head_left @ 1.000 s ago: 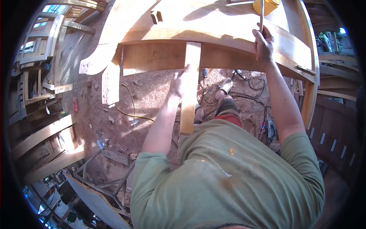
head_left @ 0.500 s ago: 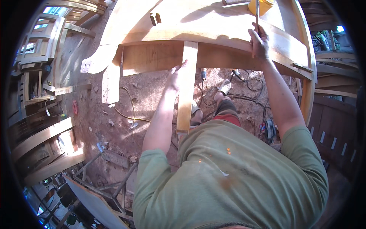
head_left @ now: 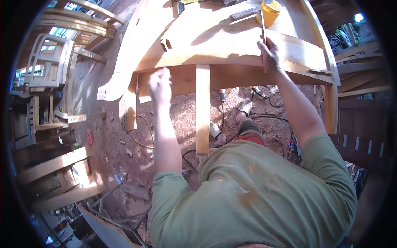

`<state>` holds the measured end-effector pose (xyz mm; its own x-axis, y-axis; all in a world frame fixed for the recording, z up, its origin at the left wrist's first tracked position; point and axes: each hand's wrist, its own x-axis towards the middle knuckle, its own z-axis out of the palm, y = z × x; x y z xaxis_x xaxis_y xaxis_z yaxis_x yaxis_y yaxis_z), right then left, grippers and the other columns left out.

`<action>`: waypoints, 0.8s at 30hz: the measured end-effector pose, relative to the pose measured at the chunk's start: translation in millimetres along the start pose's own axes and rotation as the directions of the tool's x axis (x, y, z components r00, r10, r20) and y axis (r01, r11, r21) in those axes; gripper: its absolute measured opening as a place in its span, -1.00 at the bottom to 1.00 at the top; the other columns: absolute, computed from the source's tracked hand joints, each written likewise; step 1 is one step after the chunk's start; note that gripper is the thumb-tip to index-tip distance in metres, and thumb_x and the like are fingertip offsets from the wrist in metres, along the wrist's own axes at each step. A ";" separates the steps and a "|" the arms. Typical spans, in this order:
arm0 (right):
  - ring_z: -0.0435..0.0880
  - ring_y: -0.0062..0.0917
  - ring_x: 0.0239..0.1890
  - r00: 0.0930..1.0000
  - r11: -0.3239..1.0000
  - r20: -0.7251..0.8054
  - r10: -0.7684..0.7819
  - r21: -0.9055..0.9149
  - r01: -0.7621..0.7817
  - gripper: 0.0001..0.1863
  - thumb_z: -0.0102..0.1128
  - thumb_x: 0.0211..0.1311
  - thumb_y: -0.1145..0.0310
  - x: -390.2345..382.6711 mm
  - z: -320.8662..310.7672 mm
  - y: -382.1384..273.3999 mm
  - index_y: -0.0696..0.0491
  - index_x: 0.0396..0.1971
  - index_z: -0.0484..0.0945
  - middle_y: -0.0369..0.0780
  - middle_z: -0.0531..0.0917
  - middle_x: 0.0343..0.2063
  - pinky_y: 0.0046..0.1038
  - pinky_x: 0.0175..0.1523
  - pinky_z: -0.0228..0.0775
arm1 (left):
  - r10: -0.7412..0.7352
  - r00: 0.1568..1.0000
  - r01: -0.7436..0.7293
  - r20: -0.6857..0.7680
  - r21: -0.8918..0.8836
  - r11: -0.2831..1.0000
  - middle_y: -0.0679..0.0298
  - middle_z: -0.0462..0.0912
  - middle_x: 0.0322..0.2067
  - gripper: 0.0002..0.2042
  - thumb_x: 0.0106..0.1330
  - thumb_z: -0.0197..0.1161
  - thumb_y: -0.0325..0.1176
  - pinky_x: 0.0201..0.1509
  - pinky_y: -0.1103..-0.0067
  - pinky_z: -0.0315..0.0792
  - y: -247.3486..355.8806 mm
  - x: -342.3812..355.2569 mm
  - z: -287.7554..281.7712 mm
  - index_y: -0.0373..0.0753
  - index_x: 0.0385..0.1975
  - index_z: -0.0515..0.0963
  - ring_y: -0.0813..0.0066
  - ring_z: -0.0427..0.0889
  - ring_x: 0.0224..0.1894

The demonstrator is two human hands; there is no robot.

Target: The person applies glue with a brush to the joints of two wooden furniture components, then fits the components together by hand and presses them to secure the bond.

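A pale wooden furniture frame [head_left: 231,51] with a curved front rail lies before me. From its middle a straight wooden slat [head_left: 202,111] sticks out toward my body, its far end against the rail. My left hand [head_left: 160,82] is in front of the rail's left part, off the slat; motion blurs its fingers. My right hand [head_left: 270,54] is closed round a thin, long, stick-like tool [head_left: 262,25], held upright beside the rail; its exact kind is unclear. A small dark-edged wooden block [head_left: 166,44] rests on the frame's top.
A yellow tub [head_left: 271,13] and a dark bar [head_left: 244,14] are on the frame. Power cords [head_left: 269,115] and a blue-bodied tool [head_left: 223,96] lie on the dirt floor near my feet. Chair frames [head_left: 47,62] are stacked at left, planks [head_left: 364,66] at right.
My left hand has let go of the slat and moved left. The slat stays out from the rail. The view has shifted slightly; my right hand still holds the stick-like tool.
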<state>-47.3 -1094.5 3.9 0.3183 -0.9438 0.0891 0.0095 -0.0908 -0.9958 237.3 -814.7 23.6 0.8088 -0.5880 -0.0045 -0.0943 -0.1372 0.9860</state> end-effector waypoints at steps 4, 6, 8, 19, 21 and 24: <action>0.37 -0.75 -0.48 1.000 1.000 -0.008 -0.010 -0.011 0.010 -0.68 0.27 0.29 0.32 -38.5 -9.6 -12.0 0.17 -0.04 0.57 -0.44 0.48 -0.51 -0.63 -0.40 0.21 | 0.348 0.936 -0.336 -0.052 0.159 0.928 0.02 0.67 -0.41 -0.62 0.33 0.29 -0.18 -0.13 0.38 0.53 58.8 63.7 38.3 -0.49 -0.25 0.56 0.18 0.69 -0.32; 0.29 -0.80 -0.44 0.989 0.976 0.134 0.068 -0.213 -0.038 -0.63 0.30 0.21 0.28 -92.5 -11.5 -43.4 0.17 -0.06 0.56 -0.44 0.44 -0.48 -0.67 -0.39 0.15 | 0.518 0.842 -0.497 0.151 0.590 0.636 -0.01 0.71 -0.30 -0.68 0.32 0.26 -0.29 -0.07 0.33 0.57 55.1 119.2 41.3 -0.47 -0.13 0.55 0.15 0.73 -0.20; 0.27 -0.83 -0.45 0.989 0.992 0.141 0.038 -0.123 -0.020 -0.64 0.32 0.16 0.40 -146.6 -16.0 -58.7 0.20 -0.04 0.58 -0.49 0.40 -0.50 -0.67 -0.38 0.13 | 0.519 0.811 -0.552 0.271 0.650 0.523 -0.07 0.71 -0.32 -0.68 0.29 0.27 -0.29 -0.10 0.29 0.59 62.0 164.1 58.6 -0.46 -0.14 0.56 0.07 0.74 -0.23; 0.49 -0.71 -0.41 0.927 0.909 -0.296 0.232 -0.274 -0.315 -0.62 0.29 0.19 0.37 -292.4 -199.4 -58.1 0.13 0.03 0.59 -0.35 0.56 -0.39 -0.55 -0.27 0.38 | -0.101 0.950 -0.104 0.297 0.603 0.791 0.01 0.70 -0.47 -0.70 0.08 0.47 -0.40 -0.36 0.35 0.52 59.0 177.3 94.6 -0.51 -0.29 0.64 0.34 0.67 -0.45; 0.50 -0.68 -0.41 0.916 0.923 -0.350 0.194 -0.252 -0.292 -0.62 0.26 0.20 0.39 -280.7 -232.2 -52.2 0.14 0.03 0.58 -0.33 0.58 -0.37 -0.52 -0.26 0.39 | 0.045 0.940 -0.206 0.339 0.456 0.866 0.03 0.70 -0.49 -0.72 0.11 0.48 -0.40 -0.42 0.37 0.49 76.1 140.9 130.7 -0.53 -0.36 0.64 0.36 0.62 -0.51; 0.52 -0.62 -0.40 0.951 0.940 -0.304 0.055 -0.305 -0.152 -0.64 0.23 0.20 0.41 -209.2 -233.0 -84.4 0.13 0.02 0.59 -0.32 0.58 -0.38 -0.46 -0.26 0.39 | 0.134 0.934 -0.215 0.330 0.221 0.951 0.22 0.65 -0.52 -0.84 0.17 0.42 -0.43 -0.46 0.37 0.44 50.9 131.8 132.6 -0.43 -0.40 0.65 0.47 0.56 -0.52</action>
<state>-335.6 -963.4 73.9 0.0152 -0.9992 0.0360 -0.3284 -0.0390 -0.9437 262.1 -1004.9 51.0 0.5518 -0.8307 0.0733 -0.3916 -0.1804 0.9023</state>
